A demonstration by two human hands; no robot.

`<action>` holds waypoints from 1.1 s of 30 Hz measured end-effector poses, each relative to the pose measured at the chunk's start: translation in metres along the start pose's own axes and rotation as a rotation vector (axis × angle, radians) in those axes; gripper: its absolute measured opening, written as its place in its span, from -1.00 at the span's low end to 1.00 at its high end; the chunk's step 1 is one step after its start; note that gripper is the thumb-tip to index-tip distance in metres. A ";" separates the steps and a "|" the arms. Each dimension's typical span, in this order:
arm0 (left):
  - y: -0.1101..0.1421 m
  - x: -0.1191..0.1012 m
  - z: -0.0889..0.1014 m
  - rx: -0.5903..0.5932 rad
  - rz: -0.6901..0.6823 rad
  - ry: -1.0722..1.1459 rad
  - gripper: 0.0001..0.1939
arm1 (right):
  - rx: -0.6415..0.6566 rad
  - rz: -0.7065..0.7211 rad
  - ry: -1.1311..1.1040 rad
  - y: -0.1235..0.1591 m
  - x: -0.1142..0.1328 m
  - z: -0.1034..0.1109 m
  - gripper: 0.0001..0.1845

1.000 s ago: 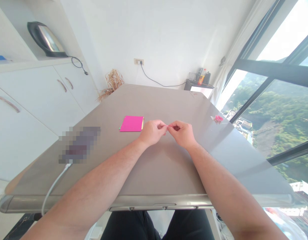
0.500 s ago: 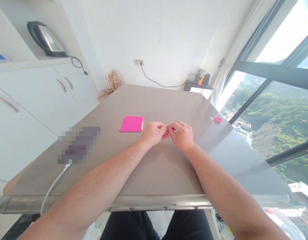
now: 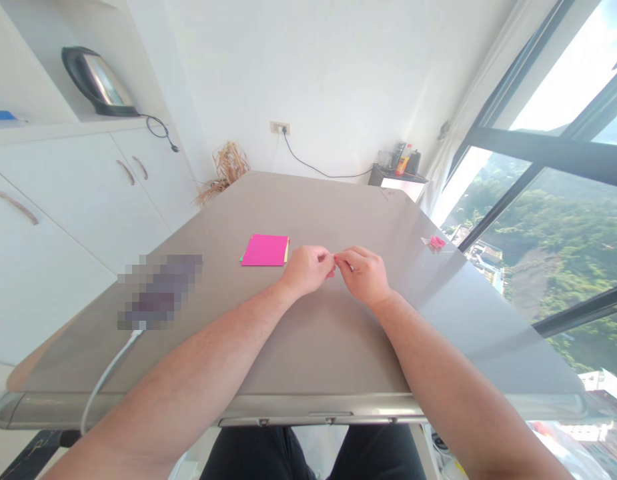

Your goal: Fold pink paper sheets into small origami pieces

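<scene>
Stack of coloured paper (image 3: pixel 265 251), pink on top, flat on the table (image 3: pixel 328 347), my left hand (image 3: pixel 304 272) just to its right, my right hand (image 3: pixel 364 275) beyond, both curled with fingertips meeting, how tightly or on what I cannot tell remotely

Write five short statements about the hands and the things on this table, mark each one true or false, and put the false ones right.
1. The left hand and the right hand are close together at the fingertips. True.
2. The paper stack lies on the table, on the left hand's left. True.
3. The paper stack is green on top. False: it is pink on top.
4. Both hands lie flat on the paper stack. False: they are to its right, with their fingers curled.
5. The pink scraps lie near the table's right edge. True.
</scene>
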State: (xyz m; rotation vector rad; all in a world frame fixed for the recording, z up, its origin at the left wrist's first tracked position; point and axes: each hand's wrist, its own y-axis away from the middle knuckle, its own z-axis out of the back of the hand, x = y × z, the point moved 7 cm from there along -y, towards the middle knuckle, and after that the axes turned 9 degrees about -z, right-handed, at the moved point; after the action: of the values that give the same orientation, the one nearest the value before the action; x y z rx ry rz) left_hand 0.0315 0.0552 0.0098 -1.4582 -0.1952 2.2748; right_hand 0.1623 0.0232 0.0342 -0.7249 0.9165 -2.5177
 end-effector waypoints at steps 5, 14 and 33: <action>0.000 -0.002 0.002 -0.010 -0.031 -0.041 -0.77 | -0.005 -0.016 -0.022 0.000 -0.001 0.001 -0.72; 0.000 0.000 0.001 -0.075 -0.015 0.021 -0.76 | -0.047 0.026 0.033 -0.001 0.005 0.001 -0.66; 0.002 0.000 0.002 -0.145 0.003 0.091 -0.76 | -0.116 0.195 0.091 0.002 0.015 0.003 -0.64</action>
State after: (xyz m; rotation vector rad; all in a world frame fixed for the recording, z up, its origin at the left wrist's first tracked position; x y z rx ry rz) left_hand 0.0294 0.0538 0.0098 -1.6312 -0.3368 2.2308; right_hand 0.1527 0.0131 0.0398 -0.5306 1.1157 -2.3575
